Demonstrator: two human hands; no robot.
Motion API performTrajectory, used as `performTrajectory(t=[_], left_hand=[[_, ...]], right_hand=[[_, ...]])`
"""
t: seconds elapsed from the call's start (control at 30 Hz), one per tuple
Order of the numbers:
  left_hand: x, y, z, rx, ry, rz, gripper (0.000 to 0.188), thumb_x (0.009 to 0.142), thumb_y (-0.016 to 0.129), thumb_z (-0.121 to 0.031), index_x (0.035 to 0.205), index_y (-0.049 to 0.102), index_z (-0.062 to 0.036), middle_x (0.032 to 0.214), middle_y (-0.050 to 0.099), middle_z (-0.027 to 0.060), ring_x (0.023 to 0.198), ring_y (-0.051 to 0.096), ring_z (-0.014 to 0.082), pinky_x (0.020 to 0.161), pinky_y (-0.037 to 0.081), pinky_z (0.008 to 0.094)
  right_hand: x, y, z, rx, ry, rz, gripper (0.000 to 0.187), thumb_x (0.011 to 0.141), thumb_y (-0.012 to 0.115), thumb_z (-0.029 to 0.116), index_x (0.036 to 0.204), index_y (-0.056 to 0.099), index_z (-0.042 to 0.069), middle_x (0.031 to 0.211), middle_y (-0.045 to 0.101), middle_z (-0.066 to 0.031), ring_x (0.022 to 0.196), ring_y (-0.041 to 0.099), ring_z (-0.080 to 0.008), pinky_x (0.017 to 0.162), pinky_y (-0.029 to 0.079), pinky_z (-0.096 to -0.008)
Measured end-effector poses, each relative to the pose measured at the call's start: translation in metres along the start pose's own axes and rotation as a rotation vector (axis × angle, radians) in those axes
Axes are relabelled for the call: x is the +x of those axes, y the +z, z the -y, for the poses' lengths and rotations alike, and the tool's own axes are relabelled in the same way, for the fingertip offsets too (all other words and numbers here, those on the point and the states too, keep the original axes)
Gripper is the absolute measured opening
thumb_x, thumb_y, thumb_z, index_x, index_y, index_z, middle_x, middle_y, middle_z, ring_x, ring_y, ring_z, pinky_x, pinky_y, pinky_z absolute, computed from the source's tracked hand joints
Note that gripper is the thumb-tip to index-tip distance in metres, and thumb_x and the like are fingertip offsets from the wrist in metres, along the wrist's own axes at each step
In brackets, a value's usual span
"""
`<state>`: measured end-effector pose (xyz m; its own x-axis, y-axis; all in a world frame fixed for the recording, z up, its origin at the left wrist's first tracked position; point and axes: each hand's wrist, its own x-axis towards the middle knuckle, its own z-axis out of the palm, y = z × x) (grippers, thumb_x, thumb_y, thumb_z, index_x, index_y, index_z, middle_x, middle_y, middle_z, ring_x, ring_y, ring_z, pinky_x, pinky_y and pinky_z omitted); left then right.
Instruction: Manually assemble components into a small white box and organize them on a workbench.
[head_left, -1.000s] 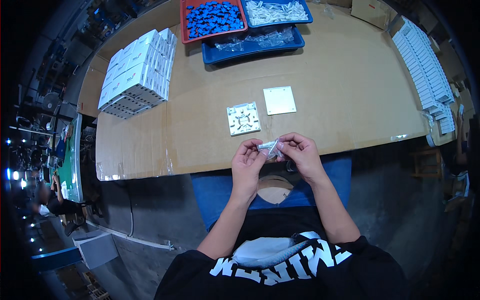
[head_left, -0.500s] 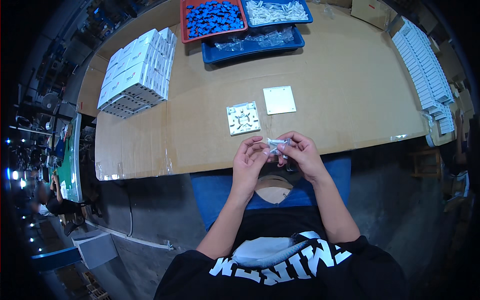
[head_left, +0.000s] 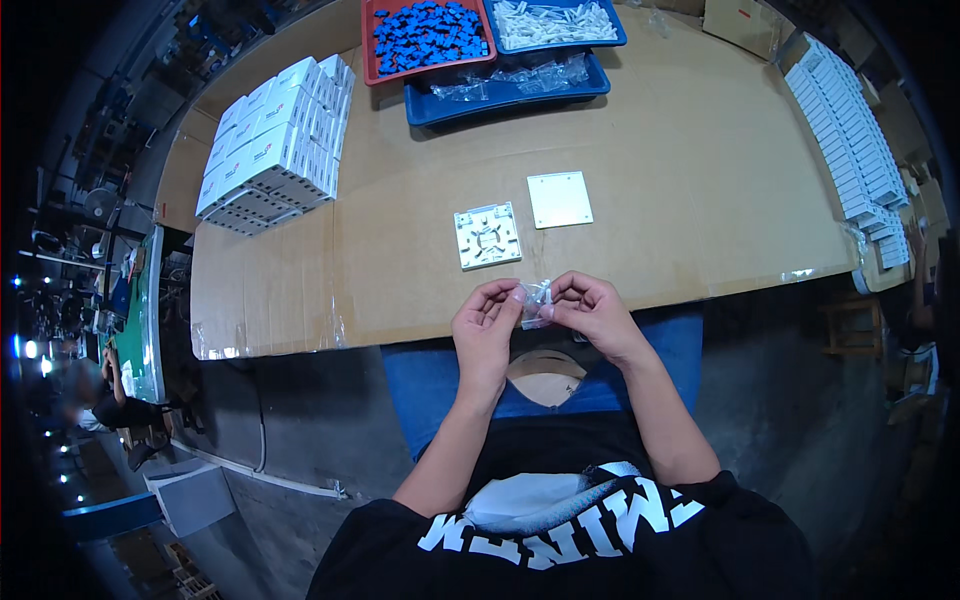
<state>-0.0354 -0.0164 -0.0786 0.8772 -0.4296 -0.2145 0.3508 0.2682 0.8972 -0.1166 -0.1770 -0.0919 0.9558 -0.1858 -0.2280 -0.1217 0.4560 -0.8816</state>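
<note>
My left hand [head_left: 484, 335] and my right hand [head_left: 596, 318] meet just over the table's near edge. Between them is a small clear plastic bag [head_left: 536, 298] with small white pieces inside, pinched by the fingertips of both hands. What the pieces are is too small to make out. Beyond my left hand lies a square white plastic housing [head_left: 505, 250], its inner ribs facing up. To its right, a flat white square cover [head_left: 560, 200] with small corner holes rests on the cardboard.
White boxes [head_left: 265, 150] stand stacked at the left. At the back are a red tray [head_left: 369, 50] of blue parts, a blue tray [head_left: 560, 46] of white pieces and a lower blue tray [head_left: 500, 110] with clear bags. White pieces [head_left: 840, 135] line the right edge.
My left hand has shifted slightly left and now pinches the bag's left side. The bag is pulled more upright between both hands.
</note>
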Motion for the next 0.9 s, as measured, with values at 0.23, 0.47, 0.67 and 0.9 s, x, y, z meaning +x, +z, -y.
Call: performTrajectory(t=[0.23, 0.47, 0.67, 0.9], left_hand=[[0.001, -0.005, 0.002, 0.036, -0.032, 0.015, 0.01, 0.1, 0.066, -0.002, 0.109, 0.064, 0.0028, 0.099, 0.068, 0.0057, 0.089, 0.063, 0.0072, 0.081, 0.052, 0.0221], [-0.002, 0.0, 0.008, 0.121, 0.038, 0.078, 0.01, 0.099, 0.064, 0.001, 0.109, 0.062, 0.0004, 0.097, 0.065, 0.0032, 0.087, 0.061, 0.0058, 0.078, 0.05, 0.0202], [-0.004, 0.001, 0.006, 0.208, 0.061, 0.099, 0.015, 0.099, 0.066, 0.0, 0.113, 0.063, 0.0018, 0.1, 0.066, 0.0032, 0.088, 0.061, 0.0061, 0.079, 0.05, 0.0206], [-0.008, 0.006, 0.007, 0.171, 0.096, 0.143, 0.019, 0.1, 0.064, 0.002, 0.119, 0.062, 0.0036, 0.103, 0.065, 0.0044, 0.091, 0.062, 0.006, 0.08, 0.052, 0.0206]], right_hand=[[-0.002, 0.013, 0.015, 0.047, 0.024, -0.036, 0.015, 0.095, 0.07, 0.0, 0.108, 0.064, -0.003, 0.099, 0.071, -0.0042, 0.093, 0.069, -0.0095, 0.085, 0.056, -0.0228], [0.001, 0.001, -0.009, 0.007, 0.038, -0.004, 0.016, 0.093, 0.069, -0.002, 0.109, 0.066, -0.001, 0.094, 0.068, -0.0008, 0.086, 0.065, -0.0056, 0.076, 0.053, -0.0202], [-0.002, 0.007, -0.003, 0.014, 0.005, -0.061, 0.009, 0.094, 0.067, 0.003, 0.102, 0.065, 0.003, 0.09, 0.065, 0.0023, 0.082, 0.059, -0.0028, 0.072, 0.048, -0.0203], [0.0, 0.002, -0.006, 0.084, 0.04, -0.029, 0.01, 0.097, 0.065, 0.004, 0.107, 0.067, 0.002, 0.094, 0.069, -0.0012, 0.084, 0.064, -0.0059, 0.075, 0.051, -0.0224]])
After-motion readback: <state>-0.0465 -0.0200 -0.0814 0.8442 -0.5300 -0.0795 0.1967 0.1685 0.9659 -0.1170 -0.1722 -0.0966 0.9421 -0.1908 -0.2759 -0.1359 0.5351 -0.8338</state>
